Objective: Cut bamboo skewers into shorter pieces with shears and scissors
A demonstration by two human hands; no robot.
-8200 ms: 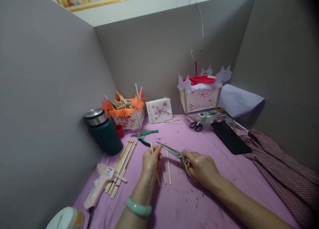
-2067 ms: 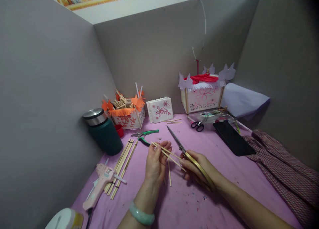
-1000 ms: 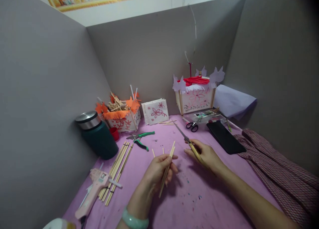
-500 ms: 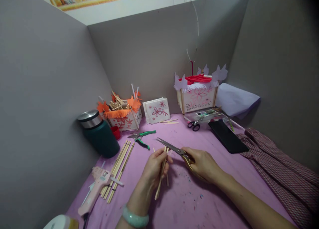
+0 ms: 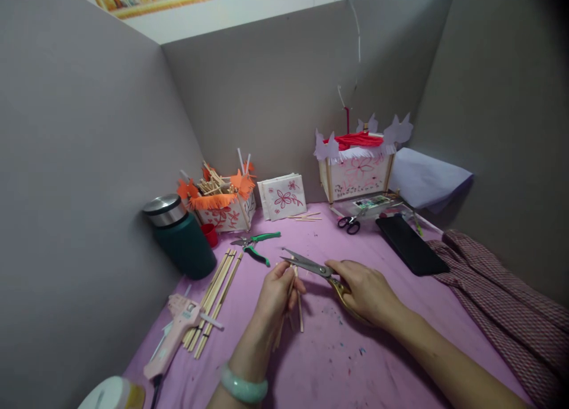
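Thin wooden sticks (image 5: 300, 308) are pinched between the thumb and fingers of my left hand (image 5: 276, 291), which wears a pale green bangle (image 5: 243, 387) at the wrist. My right hand (image 5: 367, 291) grips a pair of scissors (image 5: 313, 267) by its gold-coloured handles. The scissor blades point left, slightly parted, over the top ends of the sticks; whether they touch the wood I cannot tell. My left fingers hide the middle of the sticks. Beyond the left hand, green-handled pruning shears (image 5: 255, 243) lie on the purple cloth (image 5: 338, 367).
On the left are a pink glue gun (image 5: 175, 332), bundled sticks (image 5: 217, 302) and a dark green flask (image 5: 184, 243). Behind stand an orange-fringed box (image 5: 222, 210), drawn panels (image 5: 284, 197) and a lilac-trimmed box (image 5: 358, 175). Small black scissors (image 5: 349, 224) and a phone (image 5: 411, 246) lie right. Grey partitions surround the table.
The scissor blades have opened a little and sit over the stick tops. The sticks in my left hand have tilted, their lower ends shifting. The whole view has moved slightly.
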